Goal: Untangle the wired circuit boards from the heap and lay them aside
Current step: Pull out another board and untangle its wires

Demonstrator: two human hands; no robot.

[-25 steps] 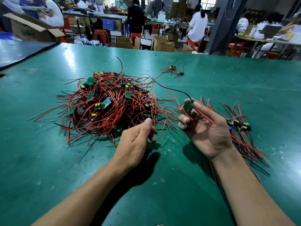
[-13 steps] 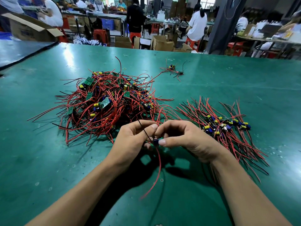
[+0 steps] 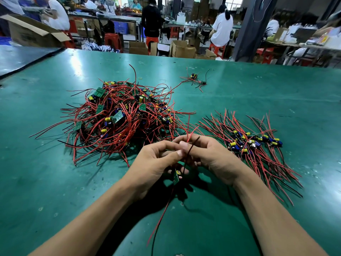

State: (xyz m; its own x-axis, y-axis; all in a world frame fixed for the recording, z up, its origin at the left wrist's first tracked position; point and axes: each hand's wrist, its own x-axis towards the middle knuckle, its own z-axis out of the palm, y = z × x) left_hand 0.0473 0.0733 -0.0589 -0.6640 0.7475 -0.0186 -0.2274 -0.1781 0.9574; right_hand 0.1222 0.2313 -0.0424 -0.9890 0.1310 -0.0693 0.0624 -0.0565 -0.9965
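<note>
Fingers (image 3: 173, 145) of our L hand (image 3: 155, 163) and R hand (image 3: 214, 156) pinch wires (image 3: 160, 218) of one board (image 3: 176, 176), which hangs below them above table (image 3: 55, 182). Heap (image 3: 120, 115) lies front-L; sorted pile (image 3: 254, 145) just beside R hand.

Nothing here can be read. The board (image 3: 176, 177) hanging just below the fingers (image 3: 166, 144) is too small for any marking to be made out, as are those in the heap (image 3: 118, 115) beyond the fingers, to their left. A box (image 3: 24, 36) far beyond them, further left, bears dark print too blurred to read.
</note>
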